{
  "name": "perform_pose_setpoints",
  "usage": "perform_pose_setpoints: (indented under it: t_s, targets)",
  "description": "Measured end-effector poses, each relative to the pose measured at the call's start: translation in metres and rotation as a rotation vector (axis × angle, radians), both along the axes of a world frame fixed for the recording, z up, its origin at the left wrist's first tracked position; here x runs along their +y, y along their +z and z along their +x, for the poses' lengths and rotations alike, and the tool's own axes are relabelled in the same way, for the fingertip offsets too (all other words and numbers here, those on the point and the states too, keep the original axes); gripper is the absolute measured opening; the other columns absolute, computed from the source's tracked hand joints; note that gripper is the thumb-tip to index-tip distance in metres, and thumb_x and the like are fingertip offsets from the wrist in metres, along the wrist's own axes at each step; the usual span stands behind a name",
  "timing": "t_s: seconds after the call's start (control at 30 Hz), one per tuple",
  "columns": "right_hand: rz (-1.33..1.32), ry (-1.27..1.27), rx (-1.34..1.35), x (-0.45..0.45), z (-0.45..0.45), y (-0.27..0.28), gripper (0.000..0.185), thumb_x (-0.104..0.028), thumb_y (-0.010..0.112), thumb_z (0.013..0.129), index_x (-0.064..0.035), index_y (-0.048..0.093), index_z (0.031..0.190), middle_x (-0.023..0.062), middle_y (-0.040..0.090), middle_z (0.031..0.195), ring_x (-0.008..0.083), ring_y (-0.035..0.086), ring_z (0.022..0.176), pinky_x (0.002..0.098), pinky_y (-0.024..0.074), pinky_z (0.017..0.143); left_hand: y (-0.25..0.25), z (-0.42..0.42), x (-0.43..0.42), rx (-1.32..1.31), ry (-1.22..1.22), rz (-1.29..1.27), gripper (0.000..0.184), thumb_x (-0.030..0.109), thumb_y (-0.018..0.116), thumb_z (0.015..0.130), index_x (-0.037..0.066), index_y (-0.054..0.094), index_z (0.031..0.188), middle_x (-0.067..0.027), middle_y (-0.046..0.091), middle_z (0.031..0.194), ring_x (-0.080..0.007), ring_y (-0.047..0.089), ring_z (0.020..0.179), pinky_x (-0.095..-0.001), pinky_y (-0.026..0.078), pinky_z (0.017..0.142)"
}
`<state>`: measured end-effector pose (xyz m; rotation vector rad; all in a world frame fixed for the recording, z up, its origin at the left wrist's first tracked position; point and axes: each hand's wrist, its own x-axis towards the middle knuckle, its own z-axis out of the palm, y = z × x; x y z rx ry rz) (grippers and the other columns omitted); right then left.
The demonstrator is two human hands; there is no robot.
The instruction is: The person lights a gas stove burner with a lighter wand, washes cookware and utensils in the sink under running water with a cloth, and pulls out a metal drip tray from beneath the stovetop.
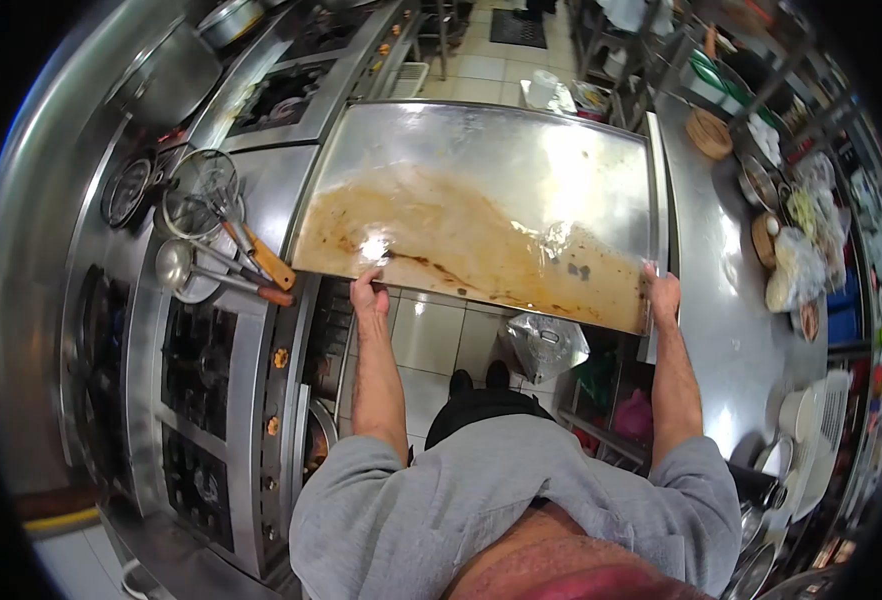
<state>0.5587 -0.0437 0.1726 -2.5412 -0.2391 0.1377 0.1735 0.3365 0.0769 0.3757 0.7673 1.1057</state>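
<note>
A wide, shallow metal tray (481, 140) spans the gap between the stove and the counter, with brown greasy liquid and dark bits pooled over its near half. My left hand (369, 294) is closed around the tray's near edge, left of the middle, thumb on top. At the near right corner, my right hand (663, 294) grips the same tray by its side. Both arms are stretched forward. The fingers beneath the tray are hidden.
On the left stand the stove (201, 410) with burners, a ladle (174, 266), a wire strainer (201, 185) and a large pot (169, 75). Along the right runs a steel counter (726, 350) with plastic bags (801, 265) and bowls. A foil-covered container (549, 345) sits below the tray.
</note>
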Motion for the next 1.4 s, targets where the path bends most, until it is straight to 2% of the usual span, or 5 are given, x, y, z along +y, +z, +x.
perform_pose_setpoints:
  t_s: [0.17, 0.47, 0.63, 0.73, 1.4]
  targets:
    - [0.001, -0.014, 0.023, 0.014, 0.025, 0.027, 0.080, -0.048, 0.063, 0.068, 0.0174, 0.043, 0.110, 0.0307, 0.050, 0.109, 0.0353, 0.047, 0.107, 0.0386, 0.0377, 0.089, 0.019, 0.018, 0.009, -0.009, 0.032, 0.018, 0.015, -0.011, 0.058, 0.059, 0.000, 0.057, 0.068, -0.0058, 0.057, 0.067, -0.0171, 0.055, 0.058, -0.0251, 0.044, 0.055]
    - [0.159, 0.072, 0.046, 0.009, 0.049, 0.089, 0.043, -0.028, 0.068, 0.064, 0.0113, 0.056, 0.078, 0.0179, 0.059, 0.072, 0.0254, 0.055, 0.068, 0.0353, 0.0409, 0.067, 0.077, 0.027, 0.000, -0.072, 0.025, 0.085, 0.012, -0.011, 0.055, 0.061, 0.001, 0.055, 0.063, -0.0051, 0.055, 0.062, -0.0165, 0.054, 0.057, -0.0254, 0.043, 0.055]
    - [0.130, 0.066, -0.133, -0.013, 0.081, 0.085, 0.052, -0.031, 0.068, 0.063, 0.0117, 0.057, 0.091, 0.0216, 0.061, 0.082, 0.0285, 0.059, 0.077, 0.0347, 0.0430, 0.072, 0.095, 0.025, -0.011, -0.098, -0.007, 0.115, 0.013, -0.011, 0.055, 0.061, 0.001, 0.056, 0.065, -0.0046, 0.055, 0.063, -0.0155, 0.054, 0.057, -0.0251, 0.043, 0.055]
    - [0.256, 0.132, -0.045, -0.018, 0.063, 0.123, 0.033, -0.022, 0.067, 0.064, 0.0068, 0.058, 0.078, 0.0097, 0.058, 0.067, 0.0167, 0.054, 0.058, 0.0305, 0.0421, 0.058, 0.127, 0.022, -0.024, -0.110, 0.036, 0.147, 0.013, -0.011, 0.055, 0.061, 0.001, 0.056, 0.067, -0.0042, 0.055, 0.065, -0.0152, 0.054, 0.059, -0.0251, 0.043, 0.056]
    - [0.338, 0.251, 0.066, -0.122, -0.143, 0.215, 0.022, -0.014, 0.065, 0.070, 0.0042, 0.062, 0.082, 0.0052, 0.060, 0.074, 0.0121, 0.054, 0.063, 0.0256, 0.0416, 0.061, 0.223, -0.200, -0.126, -0.224, -0.040, 0.312, 0.024, -0.008, 0.057, 0.065, 0.000, 0.055, 0.088, -0.0039, 0.057, 0.084, -0.0150, 0.055, 0.077, -0.0279, 0.043, 0.072]
